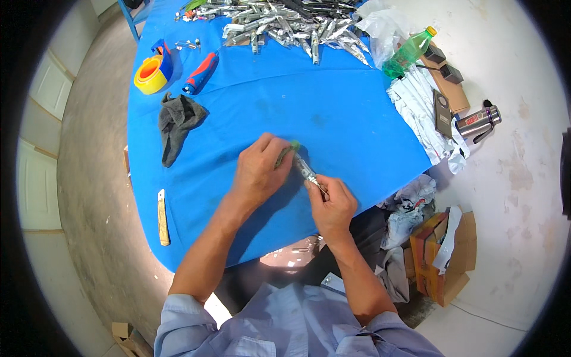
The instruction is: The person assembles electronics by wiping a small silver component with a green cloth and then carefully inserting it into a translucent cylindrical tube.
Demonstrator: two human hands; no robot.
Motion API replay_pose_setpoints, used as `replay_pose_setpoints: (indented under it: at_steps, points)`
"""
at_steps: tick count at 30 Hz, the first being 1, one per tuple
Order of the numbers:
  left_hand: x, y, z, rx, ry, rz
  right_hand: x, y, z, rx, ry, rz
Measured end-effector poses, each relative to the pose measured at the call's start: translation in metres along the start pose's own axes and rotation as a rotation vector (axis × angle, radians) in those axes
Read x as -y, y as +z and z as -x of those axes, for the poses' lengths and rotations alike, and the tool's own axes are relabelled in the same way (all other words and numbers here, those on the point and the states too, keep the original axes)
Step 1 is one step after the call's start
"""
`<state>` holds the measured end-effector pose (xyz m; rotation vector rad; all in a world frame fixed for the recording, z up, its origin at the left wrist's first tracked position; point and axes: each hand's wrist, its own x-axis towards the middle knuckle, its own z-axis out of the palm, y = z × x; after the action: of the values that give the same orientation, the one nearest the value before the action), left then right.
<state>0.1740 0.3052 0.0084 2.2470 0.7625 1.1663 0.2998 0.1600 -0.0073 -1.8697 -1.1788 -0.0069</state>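
Your right hand grasps the near end of a slim silvery item over the blue tabletop; your left hand pinches a small dark piece beside its far end.

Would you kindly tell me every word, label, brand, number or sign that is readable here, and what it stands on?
Steel flask: a red printed mark on its side, too small to read reliably.
Slim silvery item in the right hand: any print is too small to read.
Piled packets at the far end: any labels are too small to read.
Elsewhere, I can make out no legible text.
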Motion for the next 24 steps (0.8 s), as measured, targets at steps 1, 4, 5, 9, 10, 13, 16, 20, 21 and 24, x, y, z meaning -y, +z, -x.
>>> replay_pose_setpoints:
  at_steps: [1,4,5,9,10,13,16,20,21,24]
  points:
    - [-0.001,0.000,-0.001,-0.001,-0.008,0.008,0.001,-0.001,0.000,0.004,0.000,0.001]
    - [-0.012,0.000,0.001,0.051,0.087,0.096,0.000,-0.001,0.000,-0.002,-0.019,0.002]
    - [-0.016,0.000,0.004,0.102,0.098,0.103,-0.001,0.000,0.001,-0.006,-0.028,0.002]
    - [-0.026,0.006,0.012,0.211,0.126,0.111,-0.009,0.002,0.004,-0.010,-0.041,0.012]
    - [-0.023,0.007,0.013,0.206,0.116,0.102,-0.007,0.002,0.004,-0.003,-0.033,0.014]
    - [-0.014,0.008,0.012,0.155,0.065,0.070,-0.001,0.000,0.002,0.003,-0.038,0.000]
    - [-0.003,0.006,0.008,0.084,0.048,0.006,0.003,-0.002,0.000,-0.003,-0.050,0.000]
    - [0.008,-0.002,0.000,0.021,0.010,-0.053,0.001,0.000,0.000,-0.030,-0.054,0.003]
    - [0.009,-0.003,-0.001,0.022,0.005,-0.052,0.002,0.001,0.000,-0.035,-0.055,-0.001]
    - [0.007,-0.005,-0.003,0.016,-0.003,-0.041,0.003,0.000,-0.001,-0.047,-0.060,-0.009]
